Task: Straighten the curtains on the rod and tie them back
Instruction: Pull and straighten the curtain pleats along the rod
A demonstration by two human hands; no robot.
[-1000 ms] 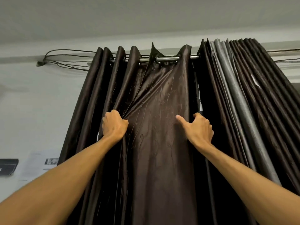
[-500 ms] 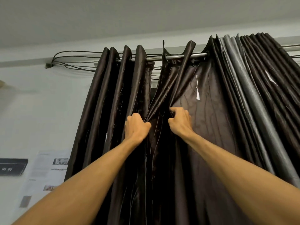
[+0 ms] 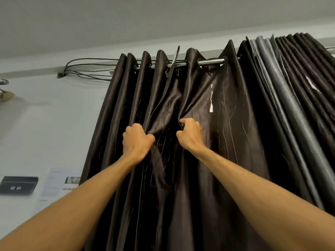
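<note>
A dark brown eyelet curtain [image 3: 226,142] hangs from a metal rod [image 3: 211,61] near the ceiling. My left hand [image 3: 136,142] grips a bunched fold of the brown curtain left of centre. My right hand [image 3: 190,135] grips the neighbouring fold, a short gap away, fingers curled into the cloth. Between the hands the fabric sags in loose creases. To the right a flat stretch of the curtain shows white scuff marks [image 3: 211,104]. Further right, grey and dark pleats of another curtain [image 3: 290,105] are packed tight on the rod.
Black cables [image 3: 87,69] loop along the wall left of the rod. A dark sign [image 3: 18,185] and a printed sheet [image 3: 61,182] hang on the pale wall at lower left. A fixture [image 3: 5,91] juts out at the far left edge.
Both hands came together from a wide spread, gathering the flat panel into folds. The view has shifted left and the right hand now sits slightly higher on the cloth.
</note>
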